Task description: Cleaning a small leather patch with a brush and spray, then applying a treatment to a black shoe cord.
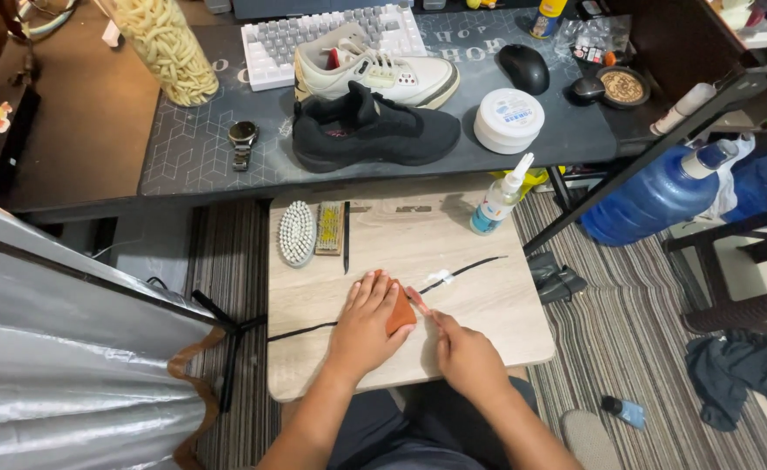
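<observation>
Left hand flat on black shoelace, fingers spread, pressing an orange cloth at mid-board. Right hand just right of cloth, fingertips pinching lace. Brushes at board's far-left corner; spray bottle far-right.

1. you sat over a small light wood-grain table, its edge close to your lap.
2. beyond it stood a dark desk, partly covered by a grey mat with a geometric line pattern.
3. a striped grey and brown carpet covered the floor under both.
4. to your left, a silvery reflective sheet with a brown trim filled the corner.
5. to your right stood a dark chair, and a large blue water jug lay tilted beside the desk's slanted black leg.
6. a dark cloth lay crumpled on the carpet.
7. the light was even and soft.
</observation>
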